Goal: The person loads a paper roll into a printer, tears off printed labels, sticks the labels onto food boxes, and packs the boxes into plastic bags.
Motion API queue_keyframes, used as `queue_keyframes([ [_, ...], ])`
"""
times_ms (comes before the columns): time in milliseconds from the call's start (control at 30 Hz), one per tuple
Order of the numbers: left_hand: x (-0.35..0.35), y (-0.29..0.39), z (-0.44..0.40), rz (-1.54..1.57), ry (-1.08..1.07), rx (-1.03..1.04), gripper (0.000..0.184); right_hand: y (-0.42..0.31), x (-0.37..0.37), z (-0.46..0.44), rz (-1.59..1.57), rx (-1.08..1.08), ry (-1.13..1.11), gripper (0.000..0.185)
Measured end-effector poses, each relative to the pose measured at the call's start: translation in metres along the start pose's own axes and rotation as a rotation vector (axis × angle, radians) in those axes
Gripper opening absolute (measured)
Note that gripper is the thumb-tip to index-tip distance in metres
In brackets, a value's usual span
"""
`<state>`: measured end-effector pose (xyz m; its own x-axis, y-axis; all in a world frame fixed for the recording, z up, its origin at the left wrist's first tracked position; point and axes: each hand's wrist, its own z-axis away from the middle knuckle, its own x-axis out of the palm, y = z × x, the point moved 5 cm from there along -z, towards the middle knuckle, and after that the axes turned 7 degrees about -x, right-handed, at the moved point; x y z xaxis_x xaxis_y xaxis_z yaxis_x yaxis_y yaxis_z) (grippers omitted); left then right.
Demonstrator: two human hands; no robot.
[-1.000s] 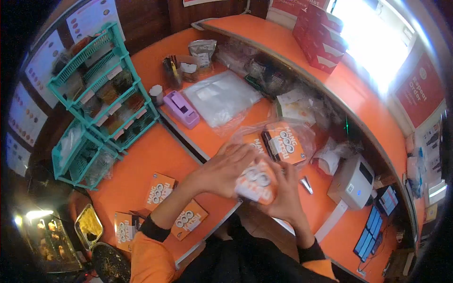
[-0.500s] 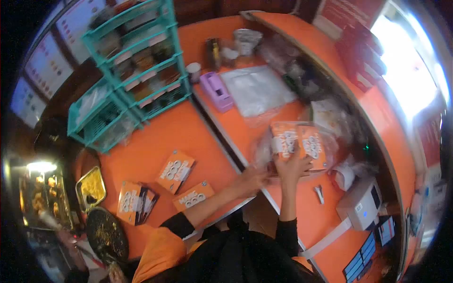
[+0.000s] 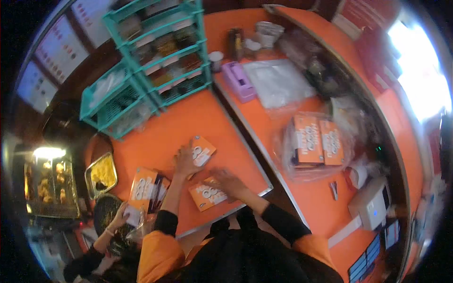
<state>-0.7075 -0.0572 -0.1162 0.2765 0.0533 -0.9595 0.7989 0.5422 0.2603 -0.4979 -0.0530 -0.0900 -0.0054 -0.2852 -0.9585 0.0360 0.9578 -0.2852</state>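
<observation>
My left hand (image 3: 185,162) is at the upper orange box (image 3: 204,149) on the left table, its fingers spread over the box's left side. Over the right edge of the lower orange box (image 3: 207,194) is my right hand (image 3: 229,183), fingers apart and somewhat blurred. Further left lies another orange box (image 3: 143,188) with dark packets beside it. Two orange boxes (image 3: 309,139) stand in a clear plastic bag (image 3: 290,170) on the right table.
A co-worker's hand (image 3: 121,217) reaches in at lower left, near a black pan (image 3: 107,212) and a metal tray (image 3: 113,187) of yellow food. Green racks (image 3: 163,61), a purple dispenser (image 3: 239,82), clear sheets (image 3: 276,81) and a white printer (image 3: 370,207) stand around.
Both my hands have left the bagged boxes and moved left to the boxes on the left table. The view has shifted left. The co-worker's hand has come up to the leftmost box.
</observation>
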Motion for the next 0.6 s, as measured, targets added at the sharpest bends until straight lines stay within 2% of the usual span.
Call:
queue_keyframes([
  [33, 0.001, 0.002, -0.01, 0.025, -0.059, 0.042, 0.127, 0.011, 0.035, -0.008, 0.016, -0.077, -0.005, 0.105],
  [167, 0.005, 0.008, -0.014, 0.077, -0.117, 0.176, 0.129, -0.017, -0.049, 0.03, -0.031, 0.055, -0.129, 0.102],
  [233, -0.02, 0.036, -0.013, 0.09, 0.014, 0.205, 0.115, -0.028, -0.084, 0.074, -0.147, 0.238, 0.107, 0.099],
  [267, -0.031, 0.053, -0.017, 0.098, 0.058, 0.218, 0.111, -0.036, -0.132, 0.099, -0.211, 0.345, 0.204, 0.099],
  [300, -0.045, 0.094, -0.022, 0.311, 0.144, 0.369, 0.095, -0.043, -0.177, 0.128, -0.278, 0.445, 0.302, 0.098],
  [333, -0.062, 0.135, -0.023, 0.526, 0.229, 0.516, 0.078, -0.044, -0.202, 0.158, -0.219, 0.487, 0.504, 0.102],
  [367, -0.081, 0.184, -0.017, 0.602, 0.201, 0.609, 0.062, -0.042, -0.231, 0.183, -0.319, 0.759, 0.42, 0.107],
  [400, -0.099, 0.237, -0.01, 0.676, 0.173, 0.704, 0.047, -0.038, -0.251, 0.212, -0.322, 0.886, 0.538, 0.108],
  [433, -0.106, 0.287, -0.005, 0.648, 0.106, 0.885, 0.037, -0.033, -0.266, 0.235, -0.188, 0.92, 0.733, 0.11],
  [500, -0.107, 0.384, 0.01, 0.562, 0.088, 1.102, 0.036, -0.011, -0.275, 0.274, 0.138, 1.383, 0.552, 0.098],
  [533, -0.088, 0.419, 0.008, 0.54, 0.073, 1.177, 0.039, 0.007, -0.272, 0.288, 0.156, 1.387, 0.564, 0.098],
  [567, -0.069, 0.445, 0.001, 0.547, 0.089, 1.188, 0.039, 0.035, -0.26, 0.307, 0.154, 1.494, 0.526, 0.098],
  [600, -0.042, 0.47, -0.009, 0.278, 0.134, 1.156, 0.047, 0.056, -0.254, 0.323, 0.147, 1.599, 0.486, 0.098],
])
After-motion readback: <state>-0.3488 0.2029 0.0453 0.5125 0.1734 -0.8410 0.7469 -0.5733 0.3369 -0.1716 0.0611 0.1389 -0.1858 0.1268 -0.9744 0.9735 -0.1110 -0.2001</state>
